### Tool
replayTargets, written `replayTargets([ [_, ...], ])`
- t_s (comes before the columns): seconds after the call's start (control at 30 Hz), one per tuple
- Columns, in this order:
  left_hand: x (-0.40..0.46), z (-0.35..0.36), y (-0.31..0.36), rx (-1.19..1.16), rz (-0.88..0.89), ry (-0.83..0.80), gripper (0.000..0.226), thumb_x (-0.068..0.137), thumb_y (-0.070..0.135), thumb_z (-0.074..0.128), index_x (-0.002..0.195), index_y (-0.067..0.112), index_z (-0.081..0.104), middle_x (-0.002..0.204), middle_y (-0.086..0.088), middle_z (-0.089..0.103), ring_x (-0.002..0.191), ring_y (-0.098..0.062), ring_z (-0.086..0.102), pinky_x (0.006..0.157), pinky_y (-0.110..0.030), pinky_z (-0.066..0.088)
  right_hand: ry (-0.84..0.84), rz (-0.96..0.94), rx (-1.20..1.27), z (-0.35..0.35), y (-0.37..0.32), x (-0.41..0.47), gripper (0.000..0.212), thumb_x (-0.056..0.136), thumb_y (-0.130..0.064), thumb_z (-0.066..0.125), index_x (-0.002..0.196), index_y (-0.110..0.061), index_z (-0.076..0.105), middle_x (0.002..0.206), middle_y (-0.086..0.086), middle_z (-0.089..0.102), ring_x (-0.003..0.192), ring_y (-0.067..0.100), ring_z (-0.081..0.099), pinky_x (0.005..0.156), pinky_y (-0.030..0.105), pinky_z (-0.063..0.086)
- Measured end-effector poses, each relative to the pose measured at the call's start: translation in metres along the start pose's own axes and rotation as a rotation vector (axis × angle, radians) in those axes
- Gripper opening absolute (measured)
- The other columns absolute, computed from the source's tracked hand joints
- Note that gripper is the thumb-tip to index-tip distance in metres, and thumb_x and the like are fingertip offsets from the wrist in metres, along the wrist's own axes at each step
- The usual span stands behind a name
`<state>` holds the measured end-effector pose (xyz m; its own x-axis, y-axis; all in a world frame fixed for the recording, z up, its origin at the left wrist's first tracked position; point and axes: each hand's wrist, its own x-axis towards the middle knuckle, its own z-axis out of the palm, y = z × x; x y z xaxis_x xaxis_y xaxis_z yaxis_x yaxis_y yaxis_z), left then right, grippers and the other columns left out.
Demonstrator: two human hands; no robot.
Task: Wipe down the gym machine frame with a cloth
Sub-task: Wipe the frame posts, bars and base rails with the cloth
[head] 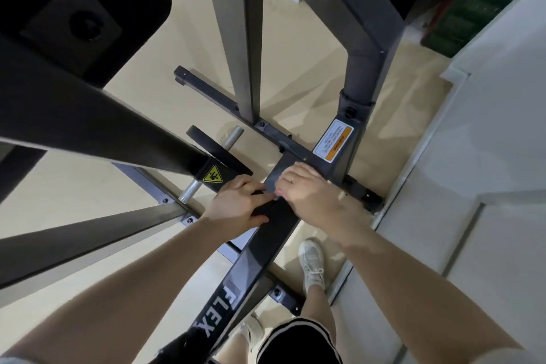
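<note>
Head view, looking down. A dark grey machine frame [266,248] is seen, with a sloping beam running from bottom centre up toward the middle; white letters "FLEX" [217,312] are printed on its lower part. Both hands are laid on this beam near its upper end.

The left hand [236,210] is placed on the beam's left side, fingers curled over the top face, thumb stretched along the lower edge. A dark patch [267,211] is seen under and between the hands; whether it is a cloth or just bare beam cannot be told. So what the left hand pinches, if anything, cannot be told.

The right hand [310,195] is set on the beam's right side, just beside the left, fingertips nearly touching it. Its fingers are bent downward over the beam; a ring is seen on one finger. Whether something is gripped under it is hidden.

An upright post [359,74] is joined to the base just beyond the hands, with an orange and white warning label [334,140] stuck on it. A yellow triangle sticker [213,178] is seen on a thick dark bar at left. A silver peg [211,162] is seen beside a dark weight plate [212,146].

A beige floor [141,91] lies below. A white shoe [312,263] is planted right of the beam. Black shorts [298,340] with white stripes are seen at the bottom. A pale wall [487,156] is seen at right.
</note>
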<state>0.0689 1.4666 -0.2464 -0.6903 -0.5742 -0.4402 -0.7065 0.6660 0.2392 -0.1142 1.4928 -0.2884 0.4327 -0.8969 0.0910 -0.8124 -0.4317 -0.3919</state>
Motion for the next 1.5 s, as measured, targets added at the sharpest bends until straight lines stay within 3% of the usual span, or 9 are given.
replayTargets([
  [0.1, 0.0, -0.003, 0.01, -0.028, -0.076, -0.026, 0.059, 0.078, 0.037, 0.074, 0.131, 0.018, 0.055, 0.129, -0.008, 0.056, 0.121, -0.036, 0.047, 0.096, -0.051, 0.045, 0.396, 0.146, 0.041, -0.013, 0.009, -0.029, 0.018, 0.087, -0.017, 0.057, 0.08, -0.006, 0.069, 0.078, 0.007, 0.07, 0.072, 0.02, 0.069, 0.071, 0.033, 0.057],
  [0.23, 0.0, -0.007, 0.021, 0.15, -0.008, -0.149, 0.078, 0.09, 0.054, 0.047, 0.151, 0.029, 0.004, 0.159, 0.0, 0.007, 0.143, -0.025, 0.013, 0.116, -0.039, 0.013, 0.743, 1.176, 0.566, -0.028, 0.04, -0.034, 0.051, 0.098, -0.038, 0.031, 0.104, 0.002, 0.062, 0.084, 0.012, 0.066, 0.068, 0.017, 0.064, 0.061, 0.026, 0.052],
  [0.4, -0.01, 0.007, 0.012, 0.228, 0.272, -0.028, 0.062, 0.071, 0.04, 0.076, 0.126, 0.018, 0.06, 0.137, -0.006, 0.053, 0.127, -0.025, 0.049, 0.102, -0.041, 0.027, 0.647, 1.354, 2.039, -0.001, 0.066, -0.009, 0.04, 0.101, -0.044, 0.04, 0.113, -0.013, 0.061, 0.089, 0.002, 0.073, 0.069, 0.009, 0.07, 0.053, 0.019, 0.053],
  [0.6, -0.031, 0.009, 0.005, 0.15, 0.261, 0.05, 0.046, 0.069, 0.001, 0.074, 0.113, 0.01, 0.068, 0.13, -0.011, 0.059, 0.122, -0.03, 0.054, 0.101, -0.045, 0.027, 0.543, 1.376, 1.849, 0.055, 0.012, -0.037, 0.051, 0.097, -0.043, 0.047, 0.127, -0.002, 0.053, 0.091, 0.012, 0.062, 0.085, 0.021, 0.062, 0.083, 0.028, 0.05],
  [0.77, -0.053, 0.002, 0.013, 0.098, 0.004, -0.179, 0.057, 0.095, 0.003, 0.036, 0.148, 0.018, 0.025, 0.159, -0.001, 0.005, 0.146, -0.015, 0.0, 0.119, -0.03, 0.005, 0.407, 1.49, 2.143, 0.063, -0.089, -0.07, 0.043, 0.104, -0.037, 0.032, 0.074, -0.016, 0.054, 0.048, -0.008, 0.051, 0.039, 0.002, 0.047, 0.04, 0.013, 0.039],
  [0.9, -0.078, -0.004, 0.024, 0.095, -0.03, -0.184, 0.055, 0.092, 0.005, 0.034, 0.146, 0.015, 0.03, 0.156, -0.006, 0.021, 0.145, -0.021, 0.011, 0.115, -0.032, 0.013, 0.189, 1.708, 1.65, 0.159, -0.157, -0.124, 0.044, 0.095, -0.045, 0.051, 0.071, -0.009, 0.058, 0.05, 0.001, 0.057, 0.047, 0.019, 0.055, 0.058, 0.029, 0.05],
  [1.13, -0.136, -0.031, 0.044, 0.272, -0.107, -0.271, 0.048, 0.09, 0.0, 0.038, 0.134, 0.018, 0.043, 0.125, -0.01, 0.054, 0.112, -0.032, 0.054, 0.078, -0.038, 0.044, 0.555, 1.136, 0.925, 0.06, -0.233, -0.088, 0.034, 0.103, -0.033, 0.028, 0.103, -0.015, 0.057, 0.098, 0.003, 0.06, 0.094, 0.017, 0.058, 0.077, 0.017, 0.043],
  [1.33, -0.173, -0.056, 0.014, 0.159, 0.086, -0.16, 0.038, 0.097, 0.012, 0.036, 0.131, 0.026, 0.047, 0.122, -0.008, 0.055, 0.107, -0.028, 0.053, 0.078, -0.034, 0.044, -0.027, 0.629, 0.174, 0.071, -0.207, -0.074, 0.064, 0.093, 0.003, 0.044, 0.15, -0.021, 0.027, 0.161, -0.001, 0.012, 0.148, 0.017, 0.006, 0.121, 0.035, 0.005],
  [1.5, -0.196, -0.066, -0.004, 0.117, 0.1, -0.202, 0.045, 0.098, 0.013, 0.032, 0.14, 0.027, 0.041, 0.138, -0.006, 0.047, 0.124, -0.026, 0.044, 0.096, -0.032, 0.04, -0.16, 0.547, 0.445, 0.073, -0.248, -0.094, 0.047, 0.095, -0.017, 0.049, 0.142, -0.02, 0.046, 0.154, -0.002, 0.032, 0.146, 0.018, 0.017, 0.12, 0.044, 0.009],
])
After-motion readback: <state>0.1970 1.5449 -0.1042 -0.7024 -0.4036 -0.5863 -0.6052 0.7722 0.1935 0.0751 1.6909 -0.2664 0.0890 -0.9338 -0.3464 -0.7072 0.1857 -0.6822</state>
